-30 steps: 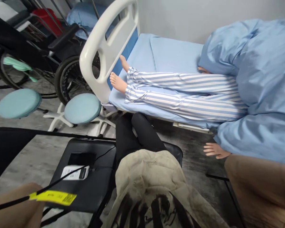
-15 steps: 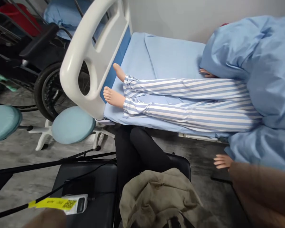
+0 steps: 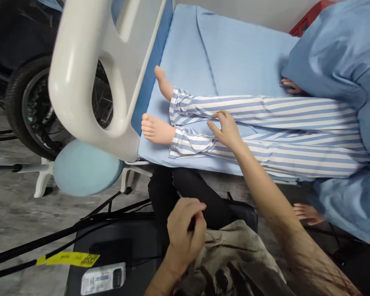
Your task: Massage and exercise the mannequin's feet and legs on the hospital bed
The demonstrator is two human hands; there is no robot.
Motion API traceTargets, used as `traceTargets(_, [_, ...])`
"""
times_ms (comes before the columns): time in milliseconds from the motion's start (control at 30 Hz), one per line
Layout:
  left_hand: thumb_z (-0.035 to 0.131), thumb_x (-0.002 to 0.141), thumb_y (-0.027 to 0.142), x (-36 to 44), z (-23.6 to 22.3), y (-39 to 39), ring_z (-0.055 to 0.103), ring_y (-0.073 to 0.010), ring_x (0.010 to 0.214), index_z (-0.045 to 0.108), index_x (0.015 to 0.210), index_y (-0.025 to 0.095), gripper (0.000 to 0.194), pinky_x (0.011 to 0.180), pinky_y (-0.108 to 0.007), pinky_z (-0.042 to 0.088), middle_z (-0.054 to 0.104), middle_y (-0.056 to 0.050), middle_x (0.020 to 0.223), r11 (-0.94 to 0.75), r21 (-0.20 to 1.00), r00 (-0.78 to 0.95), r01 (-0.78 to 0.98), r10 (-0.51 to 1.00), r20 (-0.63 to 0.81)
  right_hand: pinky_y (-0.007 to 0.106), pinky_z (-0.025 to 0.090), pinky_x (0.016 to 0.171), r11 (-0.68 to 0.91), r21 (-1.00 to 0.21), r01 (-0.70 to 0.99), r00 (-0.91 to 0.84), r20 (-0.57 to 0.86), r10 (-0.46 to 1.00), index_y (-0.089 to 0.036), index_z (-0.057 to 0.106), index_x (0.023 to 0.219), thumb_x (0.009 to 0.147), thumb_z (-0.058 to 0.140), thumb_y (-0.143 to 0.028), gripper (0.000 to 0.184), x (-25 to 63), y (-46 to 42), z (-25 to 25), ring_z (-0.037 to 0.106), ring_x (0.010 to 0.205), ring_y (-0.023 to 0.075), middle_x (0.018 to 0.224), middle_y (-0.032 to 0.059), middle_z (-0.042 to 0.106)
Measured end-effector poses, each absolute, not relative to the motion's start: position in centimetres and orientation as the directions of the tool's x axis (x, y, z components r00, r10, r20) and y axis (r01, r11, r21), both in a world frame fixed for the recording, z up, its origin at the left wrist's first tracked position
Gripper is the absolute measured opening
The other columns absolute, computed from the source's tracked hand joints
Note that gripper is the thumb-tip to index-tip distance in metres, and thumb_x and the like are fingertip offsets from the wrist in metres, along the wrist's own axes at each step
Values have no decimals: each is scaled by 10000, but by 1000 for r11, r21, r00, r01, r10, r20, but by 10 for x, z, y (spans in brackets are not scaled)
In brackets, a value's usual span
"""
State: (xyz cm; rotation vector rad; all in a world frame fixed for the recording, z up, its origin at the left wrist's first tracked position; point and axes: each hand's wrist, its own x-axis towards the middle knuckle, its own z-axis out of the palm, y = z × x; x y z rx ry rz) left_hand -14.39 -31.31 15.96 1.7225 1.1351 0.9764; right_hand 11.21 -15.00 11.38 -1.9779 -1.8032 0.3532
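Under the right hand (image 3: 226,129) (left hand (image 3: 179,222) well apart) lie striped trousers (image 3: 308,158).

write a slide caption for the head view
Right hand over striped trousers on the bed, left hand loosely curled near black-clad legs.

Black trousers (image 3: 208,201); creased khaki top (image 3: 243,244), dark print (image 3: 222,281); forearms (image 3: 271,201) bare.

2 stools (image 3: 85,169) near black wheel (image 3: 38,113); red item (image 3: 310,18), perhaps box, by wall (image 3: 259,10).
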Motion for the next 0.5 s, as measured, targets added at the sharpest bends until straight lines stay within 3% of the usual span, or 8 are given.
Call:
traceTargets(67, [519, 901, 137, -150, 155, -298, 637, -154, 772, 636, 954, 277, 190, 694, -288, 546, 668, -15, 829, -185, 937, 264, 297, 959, 105, 471, 368, 1077, -70, -446, 892, 71, -13, 997, -163, 577, 1248, 986, 392, -521, 480, 119, -140, 96, 487, 1243, 308, 1285, 156, 555])
traceTargets(200, [544, 866, 181, -153, 134, -273, 644, -143, 780, 643, 913, 235, 122, 746, -277, 542, 659, -5, 826, -16, 942, 184, 335, 982, -49, 427, 380, 1046, -117, -441, 890, 45, -171, 984, -127, 583, 1248, 991, 402, -496, 485, 124, -137, 82, 523, 1191, 301, 1270, 163, 584])
traceTargets(367, [606, 810, 225, -137, 102, -253, 645, -146, 876, 583, 1077, 216, 268, 819, -280, 537, 660, -48, 1010, 160, 945, -1, 284, 986, -166, 380, 411, 993, -90, -413, 906, 9, -193, 981, -124, 591, 1242, 998, 408, -459, 453, 116, -139, 89, 562, 1153, 289, 1269, 156, 622])
traceTargets(500, [683, 741, 250, -119, 73, -216, 603, -176, 1075, 500, 1035, 225, 347, 885, -289, 514, 593, -73, 1176, 203, 952, -242, 231, 959, -146, 358, 430, 972, -65, -351, 934, -13, -215, 977, -138, 585, 1251, 1009, 386, -427, 426, 111, -140, 98, 567, 1178, 284, 1289, 159, 623])
